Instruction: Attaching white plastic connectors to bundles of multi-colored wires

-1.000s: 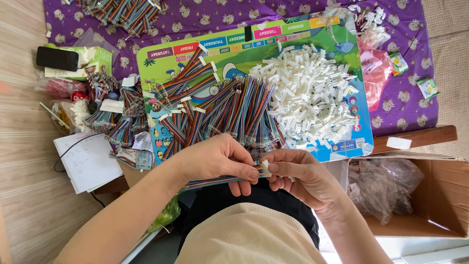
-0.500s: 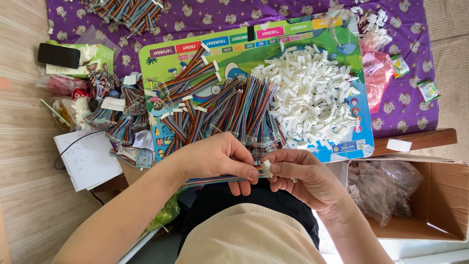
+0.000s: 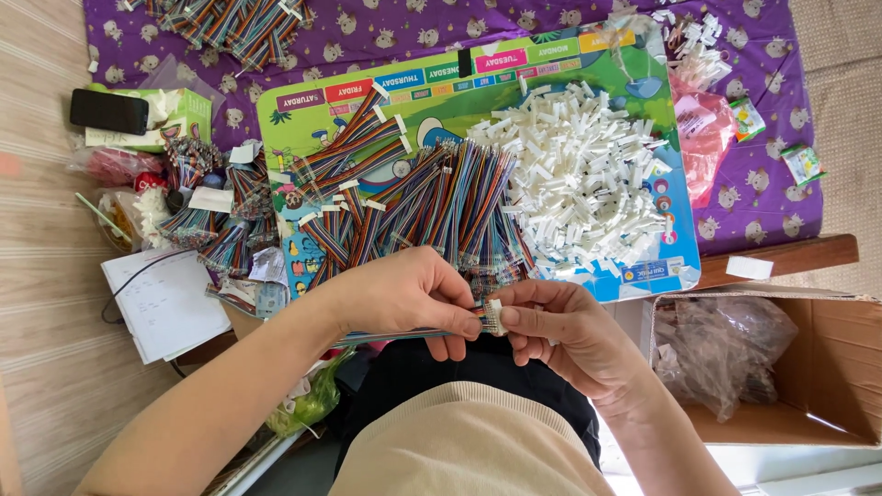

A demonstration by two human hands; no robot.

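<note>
My left hand [image 3: 404, 296] pinches a flat multicoloured ribbon cable [image 3: 404, 334] near its end; the cable trails left under my palm. My right hand [image 3: 560, 331] holds a small white plastic connector [image 3: 493, 316] at the cable's tip, thumb and fingers closed on it. Both hands meet just above my lap. Beyond them a colourful board [image 3: 441, 101] carries a spread of multicoloured ribbon cables [image 3: 441, 207] and a heap of white connectors [image 3: 579, 179].
A purple patterned cloth [image 3: 763, 193] lies under the board. Finished cable bundles [image 3: 207, 220] sit at the left, with a black phone [image 3: 108, 110] on a green box and a paper sheet [image 3: 165, 303]. An open cardboard box [image 3: 808, 367] with plastic bags stands at the right.
The hands have hardly moved; the view has shifted slightly downward, and the fingers have adjusted a little on the connector at the cable's end.
</note>
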